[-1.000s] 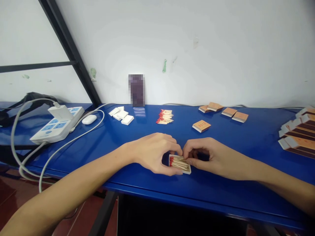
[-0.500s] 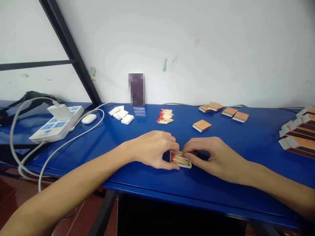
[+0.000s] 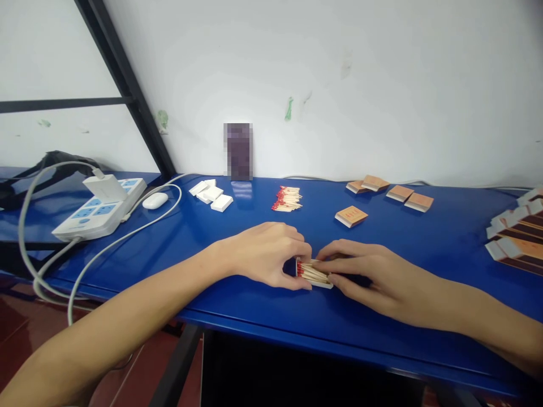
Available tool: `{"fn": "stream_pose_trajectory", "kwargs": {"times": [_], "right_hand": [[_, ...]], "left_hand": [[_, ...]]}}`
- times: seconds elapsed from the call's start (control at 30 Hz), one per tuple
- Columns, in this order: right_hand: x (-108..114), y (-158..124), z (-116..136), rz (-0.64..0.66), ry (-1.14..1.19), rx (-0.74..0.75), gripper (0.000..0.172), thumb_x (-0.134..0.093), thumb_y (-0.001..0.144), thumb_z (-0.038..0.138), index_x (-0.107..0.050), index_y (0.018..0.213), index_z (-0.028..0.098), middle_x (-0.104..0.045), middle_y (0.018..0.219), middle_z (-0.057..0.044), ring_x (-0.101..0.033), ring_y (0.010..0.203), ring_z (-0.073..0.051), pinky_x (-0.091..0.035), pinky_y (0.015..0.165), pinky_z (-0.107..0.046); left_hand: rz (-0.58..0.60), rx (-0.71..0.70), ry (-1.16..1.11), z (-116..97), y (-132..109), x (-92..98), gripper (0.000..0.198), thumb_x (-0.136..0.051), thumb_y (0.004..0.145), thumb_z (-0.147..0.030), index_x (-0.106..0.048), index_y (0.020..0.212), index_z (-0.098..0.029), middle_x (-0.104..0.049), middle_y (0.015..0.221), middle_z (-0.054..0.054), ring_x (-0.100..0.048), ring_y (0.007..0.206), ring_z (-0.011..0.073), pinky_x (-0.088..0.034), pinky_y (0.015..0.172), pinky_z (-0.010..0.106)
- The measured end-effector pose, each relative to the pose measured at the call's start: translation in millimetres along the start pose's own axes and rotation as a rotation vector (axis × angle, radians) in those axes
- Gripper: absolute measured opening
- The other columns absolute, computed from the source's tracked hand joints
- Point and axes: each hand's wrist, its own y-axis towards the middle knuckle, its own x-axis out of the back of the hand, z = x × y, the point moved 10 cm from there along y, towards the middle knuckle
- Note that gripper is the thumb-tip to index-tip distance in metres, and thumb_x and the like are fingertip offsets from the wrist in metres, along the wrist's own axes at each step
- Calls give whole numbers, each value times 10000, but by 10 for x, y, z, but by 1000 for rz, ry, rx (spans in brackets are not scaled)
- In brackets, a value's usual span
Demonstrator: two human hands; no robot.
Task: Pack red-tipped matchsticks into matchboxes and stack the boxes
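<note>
A small white matchbox tray (image 3: 316, 275) full of red-tipped matches lies on the blue table (image 3: 424, 237) near its front edge. My left hand (image 3: 265, 252) grips the tray's left end with thumb and curled fingers. My right hand (image 3: 367, 269) closes on the tray's right end, its fingertips resting over the matches. A loose pile of matches (image 3: 287, 199) lies farther back in the middle. Several empty white trays (image 3: 211, 194) sit back left.
Orange matchbox sleeves (image 3: 351, 215) lie scattered at the back right, and stacked boxes (image 3: 515, 232) fill the right edge. A white power strip (image 3: 99, 207) with cables and a white mouse (image 3: 155, 200) sit at the left. A dark blurred object (image 3: 238, 151) leans on the wall.
Both hands stay on the tray. My right fingers have flattened over the matches, and the view has shifted slightly.
</note>
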Motion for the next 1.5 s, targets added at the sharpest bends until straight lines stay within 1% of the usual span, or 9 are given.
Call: {"fn": "stream_pose_trajectory", "kwargs": {"times": [0.17,0.4,0.7,0.83,1.0,1.2,1.27,1.4,1.5], "right_hand": [[14,-45,43,-33,-54,68,413,-491,948,249,-621,1337,299,-647,1201,-84,-657,993,-200,-555,846,-325],[60,-62,125,-112,-134,183,411,-573,880,201,-682,1249,346,-646,1252,-80,-652,1047,-238,-554,857,-376],[105,-64,92,-174,-98,162,327,-551,900,229,-721,1173,291,-689,1192,-82,-669,1008,-225,-552,845,-357],[237,21,-87,-273,-72,32,281,-497,948,302,-727,1099,244,-727,1037,-73,-678,885,-204,-533,749,-328],[174,409,-337,-57,-116,-190,359,-565,896,494,-724,1082,232,-636,636,8,-576,565,-149,-422,552,-287],[72,761,-413,92,-73,-231,724,-659,745,685,-655,1255,171,-690,705,-17,-614,617,-175,-401,553,-290],[27,817,-452,91,-68,-222,653,-650,770,661,-692,1209,179,-706,704,-20,-620,613,-173,-408,569,-293],[12,876,-496,7,-54,-205,324,-629,862,473,-780,996,220,-729,716,-10,-614,619,-151,-421,608,-291],[43,889,-470,-59,-31,-200,190,-641,859,349,-775,851,213,-727,732,-4,-600,634,-139,-418,613,-279]], "left_hand": [[-11,-13,22,-15,2,16,316,-709,823,-484,-669,860,-173,-615,717,0,-553,682,153,-415,665,293],[-29,-31,37,-23,0,38,328,-697,834,-485,-638,750,-173,-595,691,-1,-533,669,147,-406,654,298],[-61,-48,48,-23,-13,94,426,-645,821,-587,-667,910,-172,-634,765,20,-555,690,163,-416,664,301],[-124,47,202,229,-86,323,278,-539,893,-393,-677,918,-154,-657,842,53,-573,759,182,-421,757,329],[-11,248,278,675,-212,350,301,-491,911,-338,-712,997,-152,-658,919,82,-584,840,210,-411,734,319],[105,277,222,645,-203,168,584,-515,871,-649,-716,1069,-138,-625,932,94,-581,849,232,-400,688,310],[124,274,238,613,-179,136,515,-538,883,-602,-735,1004,-143,-627,928,94,-577,816,217,-386,664,302],[143,230,252,593,-145,105,250,-531,933,-294,-744,935,-164,-670,915,78,-579,841,195,-387,692,298],[139,228,225,614,-141,98,204,-526,910,-198,-725,941,-160,-681,895,65,-581,892,202,-403,717,302]]}}
